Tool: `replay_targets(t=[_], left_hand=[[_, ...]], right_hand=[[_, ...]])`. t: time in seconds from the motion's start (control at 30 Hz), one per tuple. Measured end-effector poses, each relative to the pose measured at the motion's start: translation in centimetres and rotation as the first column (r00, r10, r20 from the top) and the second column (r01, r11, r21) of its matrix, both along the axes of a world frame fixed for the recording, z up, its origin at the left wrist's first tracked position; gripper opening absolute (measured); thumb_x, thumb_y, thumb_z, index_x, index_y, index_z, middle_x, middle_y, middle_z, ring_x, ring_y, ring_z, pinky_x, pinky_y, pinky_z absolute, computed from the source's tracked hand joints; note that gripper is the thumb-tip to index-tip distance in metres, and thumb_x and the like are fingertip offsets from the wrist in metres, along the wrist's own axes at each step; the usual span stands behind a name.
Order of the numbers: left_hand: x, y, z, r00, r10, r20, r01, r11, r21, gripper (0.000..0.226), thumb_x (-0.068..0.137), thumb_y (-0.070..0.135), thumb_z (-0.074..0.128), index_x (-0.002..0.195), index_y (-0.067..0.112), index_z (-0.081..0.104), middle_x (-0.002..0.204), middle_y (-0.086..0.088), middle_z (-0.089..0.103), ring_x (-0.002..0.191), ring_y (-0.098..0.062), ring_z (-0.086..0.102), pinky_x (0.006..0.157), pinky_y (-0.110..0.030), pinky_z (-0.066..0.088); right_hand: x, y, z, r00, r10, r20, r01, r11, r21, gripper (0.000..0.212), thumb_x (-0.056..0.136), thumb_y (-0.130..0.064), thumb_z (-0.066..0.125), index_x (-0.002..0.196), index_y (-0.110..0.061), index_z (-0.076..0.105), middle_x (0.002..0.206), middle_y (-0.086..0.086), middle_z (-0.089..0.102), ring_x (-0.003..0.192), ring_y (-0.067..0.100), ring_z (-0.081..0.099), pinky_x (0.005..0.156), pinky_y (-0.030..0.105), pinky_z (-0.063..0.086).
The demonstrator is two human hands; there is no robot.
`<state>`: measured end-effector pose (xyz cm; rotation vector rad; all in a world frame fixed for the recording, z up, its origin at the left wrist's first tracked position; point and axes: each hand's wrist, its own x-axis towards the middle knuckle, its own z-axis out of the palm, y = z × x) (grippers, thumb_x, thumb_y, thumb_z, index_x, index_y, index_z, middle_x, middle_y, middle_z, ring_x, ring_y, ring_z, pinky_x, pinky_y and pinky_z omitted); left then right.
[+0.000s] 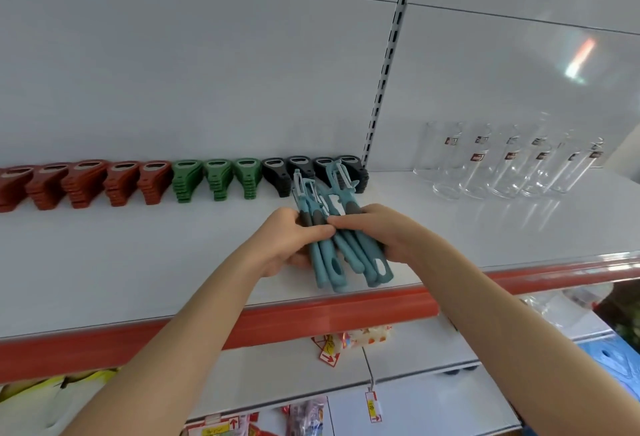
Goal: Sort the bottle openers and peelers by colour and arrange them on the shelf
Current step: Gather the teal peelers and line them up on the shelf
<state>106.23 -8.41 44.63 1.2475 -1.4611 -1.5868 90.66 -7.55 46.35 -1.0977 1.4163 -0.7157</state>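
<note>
1. Teal peelers [341, 252] sit bunched in both my hands; my left hand [294, 238] and right hand [375, 231] curl round their handles.
2. They rest on the white shelf [138, 262], near its front.
3. Behind stand red bottle openers [83, 182], green bottle openers [216, 177] and black bottle openers [280, 176].
4. Clear glasses [502, 165] stand to the right.

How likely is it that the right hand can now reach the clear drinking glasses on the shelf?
Probably not right away: the right hand grips the bundle of teal plastic peelers together with the left hand. Otherwise the white shelf between it and the clear drinking glasses looks free.
</note>
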Motion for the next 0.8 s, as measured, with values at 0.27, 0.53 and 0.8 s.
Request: replay_targets(t=[0.27,0.53,0.8], left_hand=[[-0.9,-0.7,-0.6,0.992,0.052,0.119,-0.043,0.996,-0.078,0.013,0.082,0.018,0.069,0.083,0.014,0.057,0.083,-0.008,0.067,0.068,-0.014,0.068,0.051,-0.028,0.055],[-1.8,-0.6,0.1,0.845,0.176,0.506,0.040,0.921,-0.388,0.035,0.081,0.036,0.066,0.095,0.004,0.057,0.080,-0.005,0.058,0.080,-0.023,0.062,0.072,-0.040,0.055],[-0.7,0.2,-0.2,0.775,0.185,0.605,0.162,0.866,-0.473,0.040,0.088,0.038,0.058,0.110,0.006,0.049,0.084,-0.003,0.055,0.077,-0.020,0.055,0.059,-0.025,0.042]], right_hand=[[-0.1,-0.3,-0.8,0.963,-0.095,-0.253,0.066,0.991,-0.119,0.032,0.087,-0.030,0.063,0.092,0.001,0.061,0.070,0.007,0.061,0.057,0.012,0.057,0.045,0.018,0.045],[-0.4,-0.2,-2.0,0.899,-0.207,-0.385,0.093,0.951,-0.295,0.029,0.085,-0.029,0.062,0.071,-0.008,0.047,0.056,0.005,0.038,0.047,0.014,0.035,0.043,0.022,0.028],[-2.4,0.6,-1.9,0.837,-0.151,-0.526,-0.066,0.926,-0.371,0.041,0.085,-0.028,0.060,0.095,0.012,0.056,0.084,0.028,0.059,0.068,0.030,0.050,0.067,0.037,0.048]])
